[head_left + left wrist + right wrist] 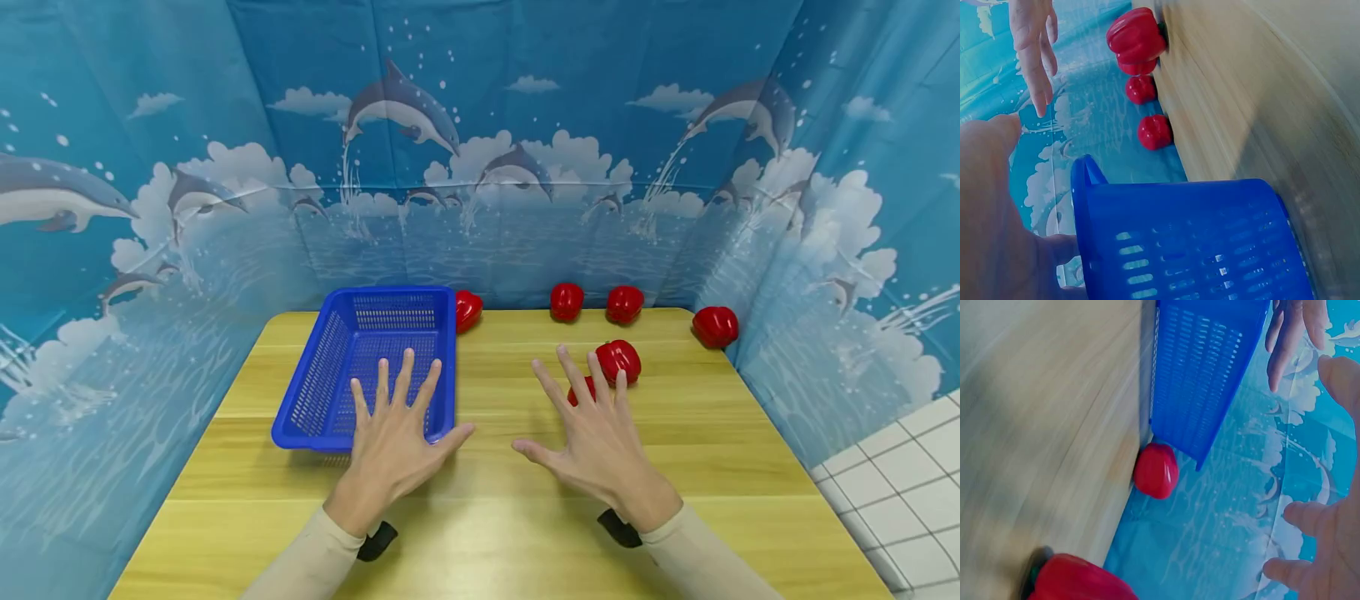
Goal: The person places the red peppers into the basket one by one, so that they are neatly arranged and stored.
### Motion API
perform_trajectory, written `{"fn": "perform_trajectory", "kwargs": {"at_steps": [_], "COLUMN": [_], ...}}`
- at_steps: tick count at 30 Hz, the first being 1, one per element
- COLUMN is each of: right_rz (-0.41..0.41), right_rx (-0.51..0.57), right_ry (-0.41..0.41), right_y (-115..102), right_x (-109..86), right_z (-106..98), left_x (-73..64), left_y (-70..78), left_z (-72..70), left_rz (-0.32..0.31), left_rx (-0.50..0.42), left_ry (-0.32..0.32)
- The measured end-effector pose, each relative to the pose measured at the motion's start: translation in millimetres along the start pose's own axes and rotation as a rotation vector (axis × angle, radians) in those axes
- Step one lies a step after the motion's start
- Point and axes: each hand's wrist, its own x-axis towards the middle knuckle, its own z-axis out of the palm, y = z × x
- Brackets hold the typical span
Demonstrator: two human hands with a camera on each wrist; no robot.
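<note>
Both hands hover palm down over the table with fingers spread, holding nothing. My left hand (397, 442) overlaps the near right corner of a blue plastic basket (452, 358) in the head view. My right hand (600, 442) is nearest to two red bell peppers, one (619, 362) just beyond its fingers and another (576, 392) partly hidden behind them. A bell pepper (468, 311) lies against the basket's far right side. Toward the back stand two bell peppers, one (566, 301) left of the other (625, 304). One more bell pepper (715, 327) sits at the far right corner.
The yellow wood-grain table (495, 542) carries everything. A blue dolphin-print curtain (480, 233) hangs around its back and sides. White floor tiles (892, 492) show at the lower right. Each wrist wears a black strap (377, 542).
</note>
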Motion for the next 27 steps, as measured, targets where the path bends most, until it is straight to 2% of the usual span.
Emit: {"fn": "perform_trajectory", "kwargs": {"at_steps": [6,12,19,27], "right_rz": [-0.033,-0.084,-0.144,-0.226], "right_rx": [0.041,0.093,0.169,0.245], "right_ry": [-0.004,-0.01,-0.027,-0.06], "right_y": [-10.8,-26.5,-47.3,-73.2], "right_x": [3.1,5.9,9.5,17.5], "right_z": [3.6,11.4,23.4,35.3], "left_x": [-2.6,-4.2,-7.1,-12.6], "left_y": [-10.7,-28.2,-52.1,-86.5], "left_z": [-4.5,-10.3,-15.5,-25.4], "left_rz": [-0.04,-0.087,-0.149,-0.228], "left_rx": [-0.005,-0.021,-0.018,-0.038], "left_ry": [-0.006,0.003,-0.002,0.005]}}
